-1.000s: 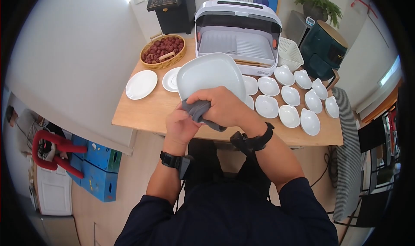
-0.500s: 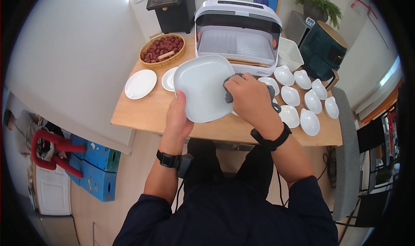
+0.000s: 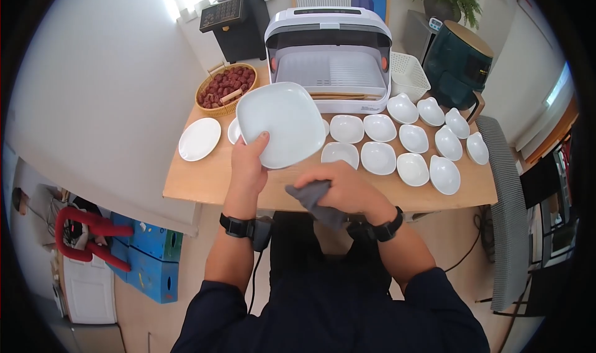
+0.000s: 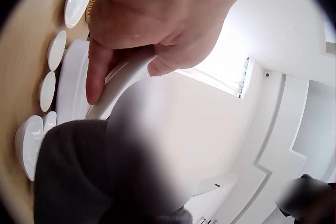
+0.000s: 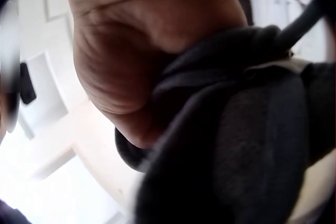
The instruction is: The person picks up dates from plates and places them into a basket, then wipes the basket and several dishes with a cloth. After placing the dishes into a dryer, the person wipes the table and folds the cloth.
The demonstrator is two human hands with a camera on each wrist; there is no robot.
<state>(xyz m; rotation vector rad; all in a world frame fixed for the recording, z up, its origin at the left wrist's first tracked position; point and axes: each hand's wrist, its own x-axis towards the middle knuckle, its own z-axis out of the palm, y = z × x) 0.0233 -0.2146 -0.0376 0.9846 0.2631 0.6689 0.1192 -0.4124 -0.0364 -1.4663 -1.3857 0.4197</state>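
Note:
A pale, rounded-square plate (image 3: 282, 120) is held tilted above the front of the table by my left hand (image 3: 249, 163), thumb over its near edge. The left wrist view shows the plate (image 4: 126, 79) edge-on, pinched between the thumb and fingers of the left hand (image 4: 163, 19). My right hand (image 3: 344, 188) grips a bunched dark grey cloth (image 3: 316, 201) just below and right of the plate, apart from it. In the right wrist view, folds of the cloth (image 5: 226, 129) hang from the curled right hand (image 5: 131, 56) and hide its fingertips.
Several small white bowls (image 3: 379, 158) stand in rows on the table's right side. A white oval plate (image 3: 200, 139) lies at the left, near a basket of dark red fruit (image 3: 226, 89). Behind stand an opened white dish cabinet (image 3: 329, 67), a white plastic basket (image 3: 406, 76) and a green air fryer (image 3: 458, 67).
The right hand went from beside the left hand to the plate's right edge with the cloth, then down toward the body. The left hand now holds the plate slightly further left.

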